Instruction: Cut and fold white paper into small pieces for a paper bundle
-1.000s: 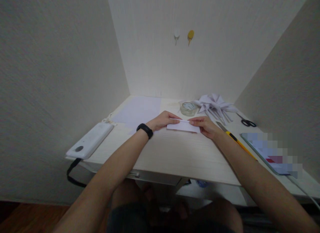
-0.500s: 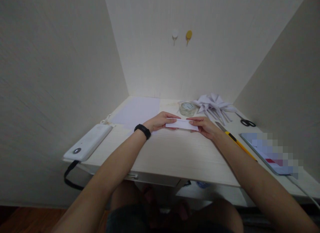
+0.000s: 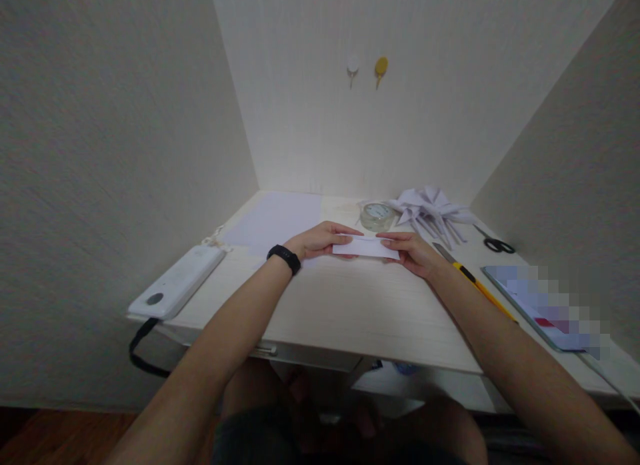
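A narrow strip of folded white paper (image 3: 366, 246) is stretched level between my two hands, over the middle of the desk. My left hand (image 3: 324, 240) pinches its left end, thumb on top and fingers beneath and behind. At the right end, my right hand (image 3: 411, 252) grips the paper the same way. Just beyond the fingers stands a roll of clear tape (image 3: 377, 216). Behind my right hand lies a folded white paper piece with many points (image 3: 429, 208). A yellow utility knife (image 3: 483, 290) with its blade out rests beside my right forearm.
Flat white sheets (image 3: 275, 215) lie at the back left of the desk (image 3: 330, 312). A white power bank-like device (image 3: 177, 282) with a black strap sits at the left edge. Black-handled scissors (image 3: 499, 245) and a tablet (image 3: 535, 312) with a cable are on the right. Walls enclose three sides.
Both hands keep their grip on the paper strip, which has hardly moved. The whole view has shifted very slightly.
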Motion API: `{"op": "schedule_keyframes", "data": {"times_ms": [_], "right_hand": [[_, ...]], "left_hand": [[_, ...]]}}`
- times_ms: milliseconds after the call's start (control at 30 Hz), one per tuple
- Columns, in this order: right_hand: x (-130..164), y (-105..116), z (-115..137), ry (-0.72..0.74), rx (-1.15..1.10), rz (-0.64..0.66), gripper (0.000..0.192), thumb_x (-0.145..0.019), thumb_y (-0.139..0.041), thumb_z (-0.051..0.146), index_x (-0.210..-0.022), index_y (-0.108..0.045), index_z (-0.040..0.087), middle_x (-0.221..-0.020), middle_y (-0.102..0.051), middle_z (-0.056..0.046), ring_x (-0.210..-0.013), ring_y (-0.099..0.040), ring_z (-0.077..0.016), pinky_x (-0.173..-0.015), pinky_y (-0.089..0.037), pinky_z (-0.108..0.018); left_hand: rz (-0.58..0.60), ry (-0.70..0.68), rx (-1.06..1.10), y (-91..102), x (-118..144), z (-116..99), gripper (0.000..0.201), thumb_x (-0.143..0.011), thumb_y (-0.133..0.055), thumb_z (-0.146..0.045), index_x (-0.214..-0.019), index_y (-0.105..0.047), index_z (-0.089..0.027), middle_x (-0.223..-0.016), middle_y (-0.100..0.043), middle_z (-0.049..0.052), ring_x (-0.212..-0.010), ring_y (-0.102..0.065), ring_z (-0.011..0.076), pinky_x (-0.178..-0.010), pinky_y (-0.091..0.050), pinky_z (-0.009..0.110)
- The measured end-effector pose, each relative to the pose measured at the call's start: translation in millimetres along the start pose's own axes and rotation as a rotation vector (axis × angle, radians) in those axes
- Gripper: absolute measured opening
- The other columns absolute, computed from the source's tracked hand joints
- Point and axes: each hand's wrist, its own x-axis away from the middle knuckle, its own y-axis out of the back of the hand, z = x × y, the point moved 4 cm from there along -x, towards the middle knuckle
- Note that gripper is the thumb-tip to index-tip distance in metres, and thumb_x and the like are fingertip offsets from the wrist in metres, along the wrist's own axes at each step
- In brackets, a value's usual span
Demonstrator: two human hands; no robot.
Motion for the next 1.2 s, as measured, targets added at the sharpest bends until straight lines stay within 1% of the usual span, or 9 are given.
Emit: {"op": "schedule_keyframes", "data": {"times_ms": [200, 333, 400, 500, 633, 867, 967, 1100, 1200], "right_hand": [[2, -2, 0, 0.004, -0.035, 0.007, 0.032, -0.061, -0.085, 0.015, -0.092, -0.079, 0.017, -0.085, -0.076, -0.005, -0.065, -0.068, -0.0136, -0.054, -0.062, -0.022], [3, -1, 0, 0.001, -0.038, 0.006, 0.030, -0.062, -0.085, 0.015, -0.092, -0.079, 0.017, -0.087, -0.077, -0.005, -0.066, -0.068, -0.0140, -0.057, -0.062, -0.023], [3, -1, 0, 0.011, -0.037, 0.004, 0.031, -0.062, -0.084, 0.015, -0.092, -0.078, 0.017, -0.087, -0.077, -0.006, -0.066, -0.068, -0.0139, -0.056, -0.061, -0.023], [3, -3, 0, 0.012, -0.037, -0.004, 0.034, -0.059, -0.086, 0.016, -0.092, -0.079, 0.017, -0.084, -0.075, -0.005, -0.064, -0.066, -0.0133, -0.053, -0.060, -0.023], [3, -5, -1, 0.016, -0.007, -0.023, 0.036, -0.057, -0.088, 0.020, -0.091, -0.079, 0.017, -0.081, -0.075, -0.005, -0.061, -0.064, -0.0129, -0.051, -0.057, -0.023], [2, -7, -2, 0.039, 0.052, -0.034, 0.039, -0.056, -0.089, 0.025, -0.092, -0.079, 0.016, -0.078, -0.075, -0.006, -0.056, -0.061, -0.0120, -0.046, -0.052, -0.022], [3, -9, -1, 0.045, 0.067, -0.052, 0.038, -0.056, -0.089, 0.025, -0.092, -0.080, 0.016, -0.079, -0.075, -0.007, -0.057, -0.061, -0.0123, -0.046, -0.052, -0.022], [4, -11, 0, 0.044, 0.059, -0.064, 0.039, -0.055, -0.090, 0.024, -0.092, -0.080, 0.015, -0.080, -0.075, -0.007, -0.056, -0.062, -0.0127, -0.046, -0.054, -0.023], [5, -10, 1, 0.035, 0.037, -0.079, 0.039, -0.052, -0.090, 0.021, -0.089, -0.080, 0.014, -0.078, -0.074, -0.007, -0.056, -0.063, -0.0145, -0.044, -0.054, -0.024]], "left_hand": [[-0.046, -0.027, -0.023, -1.2, -1, -1, 0.032, -0.078, -0.070, -0.003, -0.110, -0.073, -0.010, -0.108, -0.073, 0.015, -0.083, -0.071, 0.0141, -0.082, -0.058, 0.029], [-0.053, -0.039, -0.023, -3.4, 0, -4, 0.031, -0.078, -0.068, -0.003, -0.109, -0.073, -0.010, -0.111, -0.072, 0.015, -0.087, -0.070, 0.0159, -0.081, -0.059, 0.030], [-0.065, -0.055, -0.026, -5.1, 1, -4, 0.030, -0.079, -0.068, -0.005, -0.109, -0.073, -0.011, -0.113, -0.071, 0.015, -0.090, -0.070, 0.0171, -0.079, -0.060, 0.031], [-0.105, -0.087, -0.050, -6.3, 0, -2, 0.030, -0.079, -0.072, -0.010, -0.109, -0.073, -0.011, -0.110, -0.072, 0.015, -0.085, -0.069, 0.0154, -0.076, -0.059, 0.029], [-0.105, -0.118, -0.079, -8.4, -3, 3, 0.037, -0.076, -0.079, -0.018, -0.112, -0.072, -0.011, -0.105, -0.073, 0.014, -0.080, -0.069, 0.0140, -0.075, -0.058, 0.028], [-0.113, -0.152, -0.087, -15.2, -6, 5, 0.043, -0.070, -0.085, -0.024, -0.109, -0.074, -0.011, -0.103, -0.074, 0.014, -0.082, -0.069, 0.0173, -0.075, -0.058, 0.033], [-0.145, -0.174, -0.120, -15.5, -6, 4, 0.043, -0.069, -0.085, -0.027, -0.107, -0.074, -0.011, -0.101, -0.074, 0.015, -0.080, -0.069, 0.0182, -0.072, -0.058, 0.034], [-0.227, -0.213, -0.177, -10.8, -7, 2, 0.035, -0.069, -0.085, -0.027, -0.099, -0.077, -0.009, -0.092, -0.075, 0.013, -0.073, -0.066, 0.0149, -0.069, -0.053, 0.029], [-0.216, -0.226, -0.202, -8.5, -8, 1, 0.032, -0.069, -0.085, -0.026, -0.095, -0.077, -0.009, -0.086, -0.075, 0.012, -0.071, -0.064, 0.0124, -0.066, -0.049, 0.024]]}}
